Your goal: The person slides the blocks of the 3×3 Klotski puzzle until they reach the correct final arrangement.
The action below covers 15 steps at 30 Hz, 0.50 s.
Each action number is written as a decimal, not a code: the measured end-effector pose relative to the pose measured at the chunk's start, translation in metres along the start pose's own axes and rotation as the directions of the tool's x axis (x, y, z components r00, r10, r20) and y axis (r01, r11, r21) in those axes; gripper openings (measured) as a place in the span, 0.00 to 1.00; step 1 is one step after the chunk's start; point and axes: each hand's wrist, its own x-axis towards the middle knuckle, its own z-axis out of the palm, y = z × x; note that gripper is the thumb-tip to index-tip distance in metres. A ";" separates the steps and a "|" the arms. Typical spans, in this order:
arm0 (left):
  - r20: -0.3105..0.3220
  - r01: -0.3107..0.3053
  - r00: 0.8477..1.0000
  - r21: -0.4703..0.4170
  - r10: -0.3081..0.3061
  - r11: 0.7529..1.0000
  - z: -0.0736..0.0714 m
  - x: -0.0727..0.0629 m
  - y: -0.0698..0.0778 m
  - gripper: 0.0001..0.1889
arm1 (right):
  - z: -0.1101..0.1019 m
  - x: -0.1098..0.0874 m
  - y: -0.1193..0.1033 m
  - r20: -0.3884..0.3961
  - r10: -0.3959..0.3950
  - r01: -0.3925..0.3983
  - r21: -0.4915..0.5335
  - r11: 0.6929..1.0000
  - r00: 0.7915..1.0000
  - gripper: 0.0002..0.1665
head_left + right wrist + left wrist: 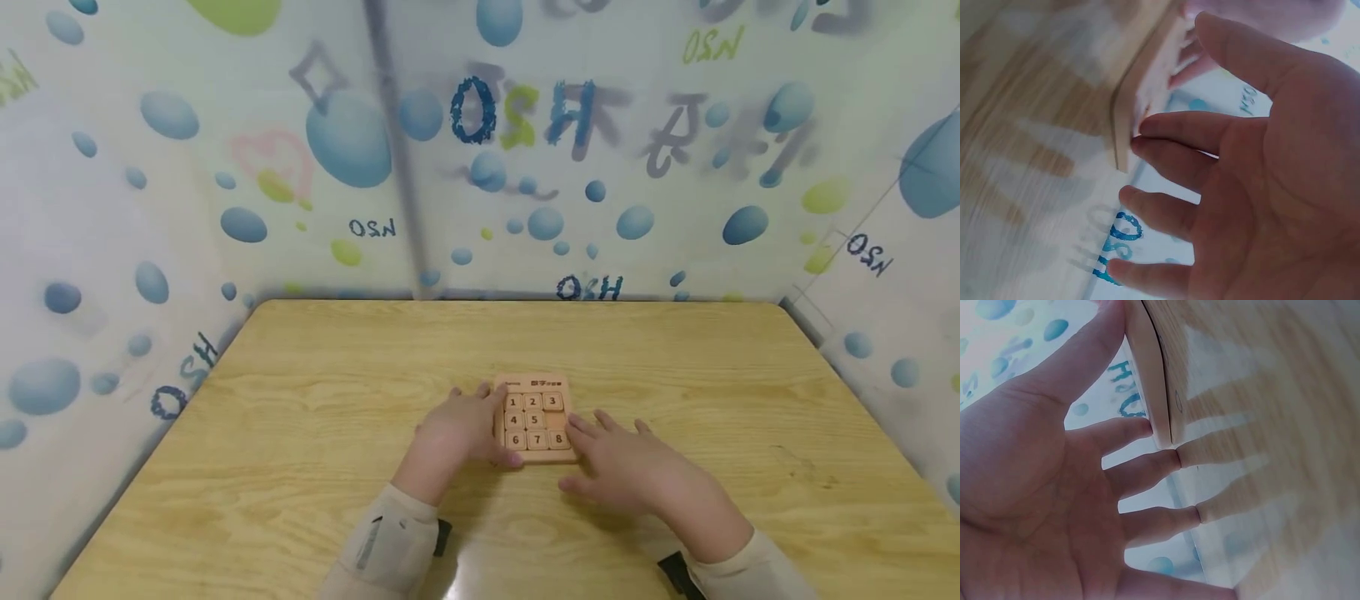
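Observation:
A wooden sliding number puzzle [534, 457] lies flat on the table, its numbered tiles in rows. The gap in it is at the right end of the middle row, beside the tile marked 5 [534, 420]. My left hand [459, 429] rests at the puzzle's left edge, index fingertip near the upper corner and thumb at the lower one. In the left wrist view its fingers are spread and fairly straight. At the right edge, my right hand [626, 467] has its extended index and middle fingertips by the frame, palm visible in the right wrist view.
The wooden table [360, 350] stretches out around the puzzle. Behind it and at both sides hang pale sheets [480, 217] printed with blue and green drops and letters. Dark straps [678, 575] sit at both sleeve cuffs.

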 end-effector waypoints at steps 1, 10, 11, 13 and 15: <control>0.000 0.004 1.000 0.000 -0.004 1.000 0.000 0.000 0.000 0.59 | 0.001 -0.001 0.000 -0.004 -0.003 0.003 -0.010 1.000 1.000 0.50; 0.004 0.005 1.000 0.010 -0.005 1.000 -0.001 -0.001 0.001 0.58 | 0.010 -0.009 -0.008 -0.012 -0.019 0.018 -0.055 0.998 1.000 0.49; 0.005 0.007 1.000 0.009 -0.007 1.000 -0.001 -0.001 0.001 0.58 | 0.011 -0.011 -0.010 -0.014 -0.018 0.017 -0.061 0.998 1.000 0.49; 0.004 0.011 1.000 0.004 -0.011 1.000 -0.002 -0.002 0.001 0.58 | 0.014 -0.013 -0.012 -0.018 -0.018 0.017 -0.074 0.997 1.000 0.50; 0.000 0.010 1.000 0.002 -0.010 1.000 -0.002 -0.002 0.002 0.58 | 0.015 -0.014 -0.015 -0.023 -0.019 0.017 -0.088 0.996 1.000 0.50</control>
